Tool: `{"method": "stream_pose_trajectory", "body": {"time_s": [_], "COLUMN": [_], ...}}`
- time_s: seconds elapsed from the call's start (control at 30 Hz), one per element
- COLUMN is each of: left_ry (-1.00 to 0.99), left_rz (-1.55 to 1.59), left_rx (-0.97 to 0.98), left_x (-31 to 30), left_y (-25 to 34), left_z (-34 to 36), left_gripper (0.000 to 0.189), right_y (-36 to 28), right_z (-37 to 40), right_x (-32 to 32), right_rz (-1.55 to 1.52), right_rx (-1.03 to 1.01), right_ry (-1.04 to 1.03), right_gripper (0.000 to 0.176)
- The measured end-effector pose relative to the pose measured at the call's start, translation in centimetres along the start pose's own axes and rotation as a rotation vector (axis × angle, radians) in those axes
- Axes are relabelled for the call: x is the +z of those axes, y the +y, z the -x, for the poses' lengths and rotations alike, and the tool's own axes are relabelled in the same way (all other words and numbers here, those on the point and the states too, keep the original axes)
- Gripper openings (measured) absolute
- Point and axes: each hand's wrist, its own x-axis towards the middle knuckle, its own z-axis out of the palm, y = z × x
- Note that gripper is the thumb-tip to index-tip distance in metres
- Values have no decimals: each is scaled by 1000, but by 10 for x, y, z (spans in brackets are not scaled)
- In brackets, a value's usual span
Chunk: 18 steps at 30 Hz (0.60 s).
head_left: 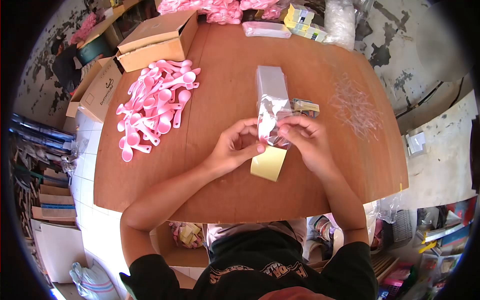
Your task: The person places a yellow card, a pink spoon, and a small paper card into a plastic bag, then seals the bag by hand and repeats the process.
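Note:
My left hand (239,145) pinches the left edge of a clear plastic bag (270,122) near the middle of the table. On its other side, my right hand (306,139) grips the same bag between thumb and fingers. The bag's far part overlaps a flat, shiny stack of clear bags (271,80). Just below my fingers lies a pale yellow card (268,164). Beyond my right hand sits a small stack of printed cards (305,107). A large heap of pink plastic spoons (160,102) spreads over the table to the left.
Thin clear strips (356,107) lie tangled on the table's right side. A cardboard box (157,40) stands at the back left. Along the back are pink bundles (220,9), a packet of clear sleeves (266,29) and yellow-printed stacks (302,21). Another person (67,62) is at the far left.

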Motion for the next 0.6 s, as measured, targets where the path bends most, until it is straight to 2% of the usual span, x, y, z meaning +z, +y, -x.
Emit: {"method": "stream_pose_trajectory", "body": {"time_s": [0.17,0.3,0.37,0.43,0.6], "left_ry": [-16,129,166,201,197], "left_rz": [72,-45,-37,-30,-11], "left_rx": [-44,-80,-64,-48,-70], "left_x": [-9,-8,-7,-8,-9], "left_y": [-3,-3,-4,-6,-3], "left_z": [-1,-1,-1,-1,-3], "left_gripper": [38,25,23,22,21], "right_y": [2,11,13,15,14], "right_z": [0,0,0,-1,-3], "right_x": [2,4,4,2,-4], "right_rz": [60,89,122,228,172], "right_rx": [71,66,64,-28,28], "right_ry": [-39,-37,-26,0,-8], "right_gripper": [17,16,16,16,12]}}
